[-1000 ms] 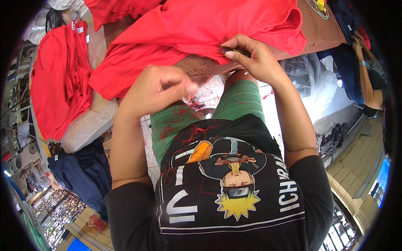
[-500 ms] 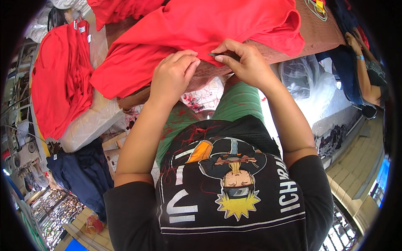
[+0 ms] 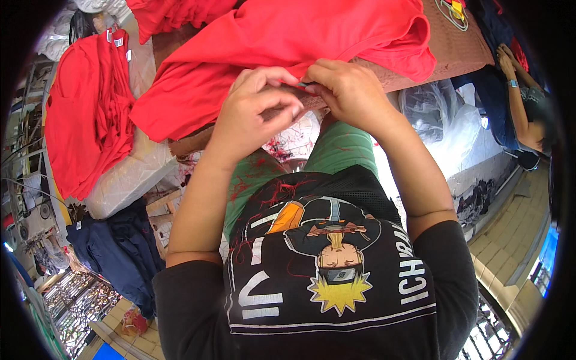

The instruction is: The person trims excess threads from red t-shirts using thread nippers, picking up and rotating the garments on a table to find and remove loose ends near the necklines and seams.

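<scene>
A red garment [image 3: 264, 45] lies spread over the brown-covered table edge in front of me. My right hand [image 3: 348, 90] is closed at the garment's near edge around a small pointed metal tool [image 3: 302, 84]. Only the tool's dark tip shows between the fingers; the rest is hidden in my palm. Close beside it, my left hand [image 3: 255, 105] has its thumb and fingers bent but apart, with a gap between them. The left index fingertip is near the tool's tip; whether they touch I cannot tell.
Red garments [image 3: 90, 114] hang over a plastic-wrapped support [image 3: 135, 180] at left, dark blue cloth [image 3: 117, 246] below. More red cloth [image 3: 180, 18] is at the back. A clear plastic bag [image 3: 441, 111] hangs right of the brown table cover [image 3: 459, 45]. Another person's arm [image 3: 519, 102] shows far right.
My left fingers have come out of their pinch at the cloth edge and spread apart, shifting slightly right. My right hand has turned a little, its fingers curling further over the tool.
</scene>
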Tool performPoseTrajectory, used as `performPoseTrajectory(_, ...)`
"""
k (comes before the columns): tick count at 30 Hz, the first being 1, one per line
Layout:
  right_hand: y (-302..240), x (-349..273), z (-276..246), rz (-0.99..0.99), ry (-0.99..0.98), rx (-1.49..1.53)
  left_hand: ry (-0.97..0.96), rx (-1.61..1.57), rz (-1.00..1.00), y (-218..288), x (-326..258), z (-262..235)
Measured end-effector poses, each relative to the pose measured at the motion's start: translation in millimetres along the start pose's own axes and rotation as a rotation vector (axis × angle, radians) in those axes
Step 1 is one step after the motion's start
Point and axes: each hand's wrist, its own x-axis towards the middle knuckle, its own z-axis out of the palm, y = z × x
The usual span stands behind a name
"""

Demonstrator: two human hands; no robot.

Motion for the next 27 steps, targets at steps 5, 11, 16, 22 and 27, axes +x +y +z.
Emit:
performPoseTrajectory(5, 11.7, 1.6, -28.5, 0.14, 0.184, 0.105, -0.043, -0.469, 0.308, 15.6, 21.8, -83.4)
performPoseTrajectory(11, 34.0, -12.2, -41.6, 0.086, 0.129, 0.116, 0.181, -0.526, -0.184, 29.2, 11.3, -67.8)
performPoseTrajectory(16, 38.1, -17.0, -9.0, 0.165, 0.039, -0.034, -0.146, -0.041, -0.425, 19.3, 0.1, 11.3)
performPoseTrajectory(22, 25.8, 12.3, -26.5, 0.101, 0.157, 0.231, 0.25, 0.299, -0.137, 3.5, 31.9, 71.0)
performPoseTrajectory(27, 29.7, 14.7, -27.6, 0.125, 0.171, 0.24, 0.333, 0.218, -0.182, -19.9, 51.4, 67.4)
